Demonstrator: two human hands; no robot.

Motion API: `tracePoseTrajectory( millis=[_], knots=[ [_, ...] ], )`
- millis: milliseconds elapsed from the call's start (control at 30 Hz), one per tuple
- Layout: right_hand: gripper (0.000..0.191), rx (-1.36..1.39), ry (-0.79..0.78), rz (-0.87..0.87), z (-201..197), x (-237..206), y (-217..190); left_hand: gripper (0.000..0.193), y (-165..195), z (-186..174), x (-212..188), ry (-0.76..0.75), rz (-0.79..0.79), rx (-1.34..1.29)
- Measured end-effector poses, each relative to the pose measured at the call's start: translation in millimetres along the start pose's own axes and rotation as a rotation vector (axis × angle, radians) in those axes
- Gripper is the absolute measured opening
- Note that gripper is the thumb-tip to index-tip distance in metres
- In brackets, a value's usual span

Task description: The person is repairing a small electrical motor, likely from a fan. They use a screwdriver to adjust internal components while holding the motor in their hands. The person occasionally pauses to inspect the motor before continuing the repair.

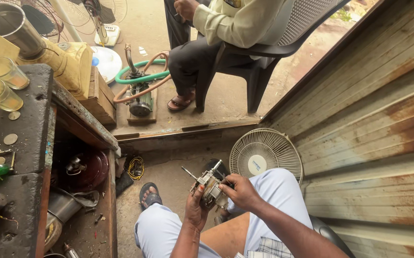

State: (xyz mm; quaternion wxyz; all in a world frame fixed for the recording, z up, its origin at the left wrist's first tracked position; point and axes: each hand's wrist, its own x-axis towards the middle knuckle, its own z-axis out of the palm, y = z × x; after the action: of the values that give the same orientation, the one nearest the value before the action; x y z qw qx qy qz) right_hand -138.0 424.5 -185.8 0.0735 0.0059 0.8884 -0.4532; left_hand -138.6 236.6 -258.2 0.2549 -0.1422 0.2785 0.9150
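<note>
The motor (pixel 210 186) sits between both hands above the person's knees, over the floor (pixel 178 177), with its shaft (pixel 188 172) pointing up and to the left. The left hand (pixel 196 210) cups it from below and behind, fingers wrapped around the body. The right hand (pixel 240 191) comes in from the right, its fingertips pinched on the upper end near the metal frame. Both hands are closed on the motor.

It looks like a compact block of steel plates and windings, so it is probably heavy for its size and quite rigid. The bare metal frame gives firm edges to hold; the casing seems dry and not slippery. The thin shaft and any loose wires are the weak parts, better left untouched, as the shaft could bend or spin in the fingers. The safest hold appears to be around the laminated body, as the left hand has it.

A fan guard (pixel 265 155) leans against the rusty metal wall (pixel 374 119) just behind. Another person sits on a chair (pixel 259 57) well apart.
</note>
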Motion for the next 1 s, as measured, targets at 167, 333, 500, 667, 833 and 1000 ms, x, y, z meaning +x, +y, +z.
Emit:
tracePoseTrajectory(
  millis=[167, 333, 500, 667, 833, 1000],
  knots=[
    [0.02, 0.074, 0.041, -0.043, 4.2, 7.3, 4.9, 0.046, 3.9, 5.4, -2.2, -0.119, 0.09, -0.035],
    [0.018, 0.637, 0.022, 0.082, -25.1, -26.2, -44.4, 0.05, 14.8, 4.4, -5.0, -0.127, 0.095, -0.049],
    [0.02, 0.76, -0.388, -0.196, -102.8, -99.5, -121.3, 0.06, 8.0, -6.2, -2.1, -0.13, 0.096, -0.121],
    [0.027, 1.223, -0.765, -0.466, -110.8, -89.0, -152.8, 0.067, -11.7, -22.4, -1.5, -0.143, 0.112, -0.055],
    [0.024, 1.377, -0.838, -0.499, -91.7, -112.9, -144.6, 0.066, -20.9, -32.0, -3.9, -0.088, 0.092, -0.03],
    [0.023, 1.486, -0.893, -0.564, -73.5, -148.3, -120.4, 0.062, -25.5, -28.2, -5.3, -0.031, 0.092, -0.02]
  ],
)
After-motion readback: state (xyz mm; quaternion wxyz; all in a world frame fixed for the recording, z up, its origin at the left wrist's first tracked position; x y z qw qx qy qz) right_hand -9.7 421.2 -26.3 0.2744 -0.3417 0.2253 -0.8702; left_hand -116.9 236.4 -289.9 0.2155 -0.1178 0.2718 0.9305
